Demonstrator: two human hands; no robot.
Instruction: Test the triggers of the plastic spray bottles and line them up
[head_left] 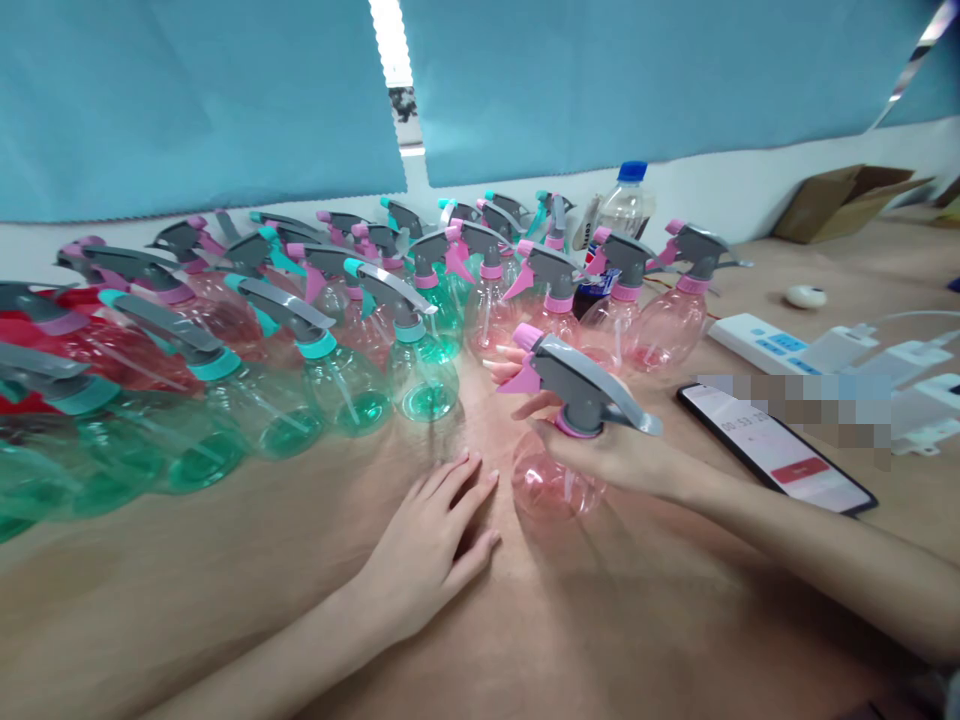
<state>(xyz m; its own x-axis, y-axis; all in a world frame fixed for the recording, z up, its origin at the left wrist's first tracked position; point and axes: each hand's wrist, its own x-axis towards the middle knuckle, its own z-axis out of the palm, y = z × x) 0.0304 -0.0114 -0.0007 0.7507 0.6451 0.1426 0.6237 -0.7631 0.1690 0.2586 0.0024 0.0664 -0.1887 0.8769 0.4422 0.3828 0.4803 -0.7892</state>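
Note:
A pink spray bottle (556, 490) with a grey and pink trigger head is upright at the middle of the table. My right hand (600, 452) is wrapped around its neck, just under the head, with the fingertips showing on the far left side. My left hand (424, 535) lies flat on the brown table, fingers stretched out, a little left of the bottle and apart from it. Closest beyond the left hand is a green spray bottle (424, 385) with a turquoise collar. Behind the held bottle stands another pink spray bottle (559, 325).
Several more green and pink spray bottles (289, 420) crowd the left and back. A drink bottle with a blue cap (628, 205) stands behind them. To the right are a phone (780, 450) showing a timer, a white power strip (757, 340) with chargers, and a cardboard box (832, 205).

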